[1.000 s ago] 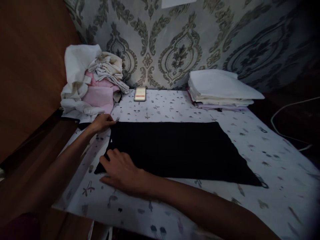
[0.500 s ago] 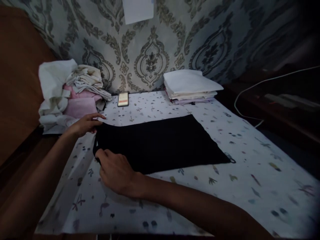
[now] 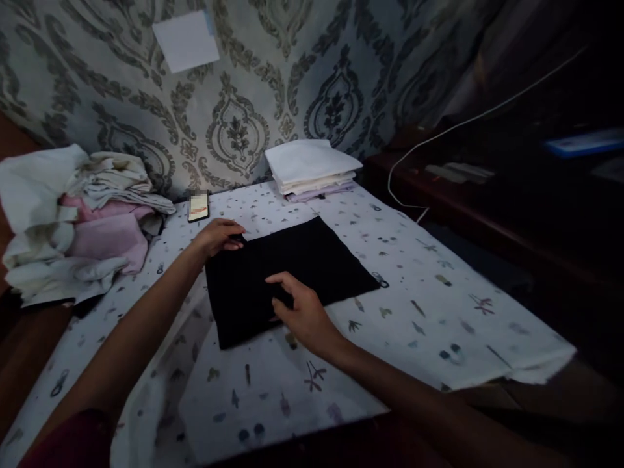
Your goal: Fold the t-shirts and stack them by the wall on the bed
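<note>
A black cloth (image 3: 258, 279) lies flat on the patterned sheet, its left part doubled over. At its far left edge is my left hand (image 3: 219, 236), thumb and fingers closed on a bit of the black fabric. My right hand (image 3: 305, 315) rests at the near edge of the cloth, index finger stretched out and thumb apart from it; the other fingers are partly hidden beneath. A small ring or loop (image 3: 381, 281) shows by the cloth's right corner, and I cannot tell whether it is part of the sheet print.
The printed sheet (image 3: 404, 312) covers the surface. A heap of loose clothes (image 3: 107, 237) sits at left, a folded white stack (image 3: 312, 166) at the back, a phone (image 3: 198, 207) against the wall. A white cable (image 3: 468, 123) crosses the dark furniture at right.
Both hands have moved right, carrying the cloth's left end over, so the cloth is shorter. My right hand's fingers have spread apart. The view has shifted to the right.
</note>
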Action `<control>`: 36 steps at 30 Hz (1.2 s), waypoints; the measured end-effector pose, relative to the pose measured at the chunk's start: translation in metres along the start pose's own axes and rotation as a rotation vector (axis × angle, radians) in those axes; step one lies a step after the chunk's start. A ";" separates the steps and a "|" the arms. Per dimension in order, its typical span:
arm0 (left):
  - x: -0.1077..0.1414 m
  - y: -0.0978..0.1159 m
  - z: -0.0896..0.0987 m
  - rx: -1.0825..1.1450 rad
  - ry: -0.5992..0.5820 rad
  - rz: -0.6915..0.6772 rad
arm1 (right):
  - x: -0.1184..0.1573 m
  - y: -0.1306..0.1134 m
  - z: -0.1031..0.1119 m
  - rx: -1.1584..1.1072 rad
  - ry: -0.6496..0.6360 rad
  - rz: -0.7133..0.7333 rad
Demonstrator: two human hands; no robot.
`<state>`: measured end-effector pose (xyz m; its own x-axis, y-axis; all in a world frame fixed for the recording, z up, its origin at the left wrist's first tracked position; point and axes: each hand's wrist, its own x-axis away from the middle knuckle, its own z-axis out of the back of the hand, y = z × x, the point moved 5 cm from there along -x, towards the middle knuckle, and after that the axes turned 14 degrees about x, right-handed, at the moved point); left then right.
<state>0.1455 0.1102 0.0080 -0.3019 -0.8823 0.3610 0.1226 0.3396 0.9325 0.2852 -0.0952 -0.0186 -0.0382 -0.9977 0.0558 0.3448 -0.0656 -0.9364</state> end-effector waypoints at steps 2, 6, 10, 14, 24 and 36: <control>-0.007 -0.016 -0.015 -0.023 0.013 0.016 | -0.004 0.022 0.002 -0.044 -0.019 -0.086; -0.004 -0.025 -0.021 -0.034 0.028 0.010 | -0.004 0.033 -0.001 -0.006 -0.081 -0.104; 0.016 -0.013 -0.011 -0.039 -0.008 -0.154 | -0.001 0.024 0.003 0.058 -0.104 -0.048; 0.064 -0.014 -0.008 -0.300 -0.013 -0.451 | -0.013 0.016 0.013 0.034 -0.059 -0.041; 0.159 -0.057 -0.042 -1.031 -0.307 -0.797 | -0.037 0.017 -0.003 -0.029 -0.050 -0.039; -0.027 -0.001 -0.028 -0.809 -0.186 -0.486 | -0.040 0.023 0.001 -0.045 -0.056 -0.133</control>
<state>0.1801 0.1245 -0.0031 -0.6282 -0.7781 -0.0042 0.5384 -0.4385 0.7196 0.2955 -0.0572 -0.0421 -0.0283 -0.9796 0.1988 0.2980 -0.1981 -0.9338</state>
